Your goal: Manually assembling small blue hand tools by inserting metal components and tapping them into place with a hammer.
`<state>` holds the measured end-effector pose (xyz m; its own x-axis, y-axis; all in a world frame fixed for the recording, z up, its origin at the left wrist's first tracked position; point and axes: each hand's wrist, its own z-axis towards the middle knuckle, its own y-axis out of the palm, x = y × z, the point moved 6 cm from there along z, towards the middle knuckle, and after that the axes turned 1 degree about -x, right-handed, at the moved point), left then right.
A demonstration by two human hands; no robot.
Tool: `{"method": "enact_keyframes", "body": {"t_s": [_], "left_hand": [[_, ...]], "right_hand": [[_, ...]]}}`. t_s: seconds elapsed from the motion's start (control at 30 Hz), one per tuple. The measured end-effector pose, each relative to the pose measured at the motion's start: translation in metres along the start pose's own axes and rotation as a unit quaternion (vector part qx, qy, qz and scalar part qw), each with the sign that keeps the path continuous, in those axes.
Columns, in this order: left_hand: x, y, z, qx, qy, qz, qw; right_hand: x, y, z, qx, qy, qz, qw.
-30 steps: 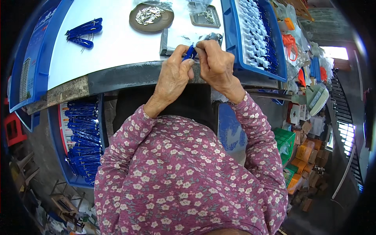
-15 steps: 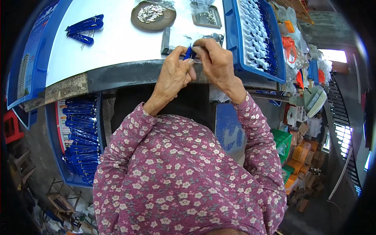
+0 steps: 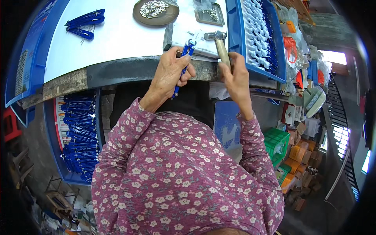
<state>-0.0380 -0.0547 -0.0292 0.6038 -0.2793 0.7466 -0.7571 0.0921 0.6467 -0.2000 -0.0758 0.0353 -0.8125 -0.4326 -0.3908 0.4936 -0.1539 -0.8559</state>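
My left hand (image 3: 168,72) is closed around a blue-handled tool with a silvery, open-jawed head (image 3: 189,47), held over the front edge of the table. The head points away from me, and one blue handle end hangs below the fingers. My right hand (image 3: 236,76) grips the wooden handle of a hammer (image 3: 221,50). The hammer's metal head lies over the white work surface, just right of the blue tool. A dark metal block (image 3: 168,37) sits beyond my left hand. Small parts near the tool's head are too small to make out.
A brown dish (image 3: 171,18) of small silvery pins stands at the back, beside a small tray (image 3: 199,17) of tiny parts. Several blue tools (image 3: 84,25) lie at the left. Blue crates flank the table; the right crate (image 3: 241,49) and a lower-left crate (image 3: 53,137) hold more.
My right hand has left the blue tool, moved right and taken hold of the hammer. The left hand still holds the blue tool, whose head now shows above the fingers.
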Motion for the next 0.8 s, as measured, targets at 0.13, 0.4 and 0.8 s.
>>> {"method": "enact_keyframes", "body": {"t_s": [0.13, 0.4, 0.8], "left_hand": [[0.001, 0.001, 0.000, 0.001, -0.009, 0.000, 1.000], [0.001, 0.000, 0.000, 0.016, -0.017, 0.002, 1.000], [0.001, 0.001, 0.001, 0.012, -0.034, 0.010, 0.999]], "right_hand": [[0.016, 0.008, -0.006, -0.138, 0.324, 0.446, 0.823], [-0.033, -0.016, 0.000, -0.090, 0.117, 0.309, 0.940], [-0.048, -0.013, -0.002, -0.128, -0.103, 0.028, 0.986]]}}
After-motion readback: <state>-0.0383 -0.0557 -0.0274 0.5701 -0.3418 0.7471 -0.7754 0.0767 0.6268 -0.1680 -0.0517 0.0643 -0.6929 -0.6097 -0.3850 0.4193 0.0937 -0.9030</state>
